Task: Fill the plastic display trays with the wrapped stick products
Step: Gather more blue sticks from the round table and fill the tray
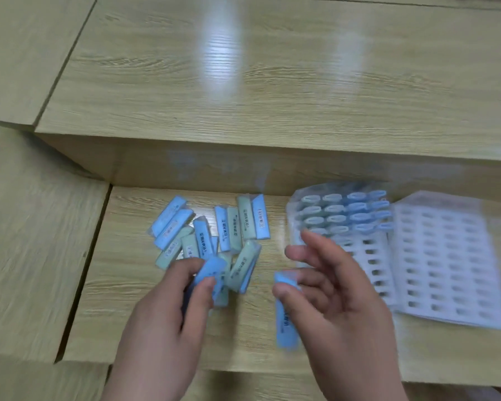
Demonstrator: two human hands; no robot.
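— What did your feed show of the hands?

— The left hand (168, 308) pinched a blue stick (211, 273) between thumb and fingers, right at the 6 o'clock edge of the pile (214, 235). The right hand (330, 293) gripped a second stick (285, 319) with its thumb and curled lower fingers, and its upper fingers were spread out straight.

— And the pile?

— Blue and green wrapped sticks lay loose on the table (128, 328), some overlapping, at about 12 o'clock from the left hand.

— Trays?

— I saw two, at 3 o'clock from the pile. The near tray (370, 264) had its far rows filled (339, 209) and its near slots open. The right hand's fingertips hovered over its 9 o'clock edge. I couldn't tell whether they touched, because the picture was blurred. The far tray (446, 261) lay just beside it at 3 o'clock.
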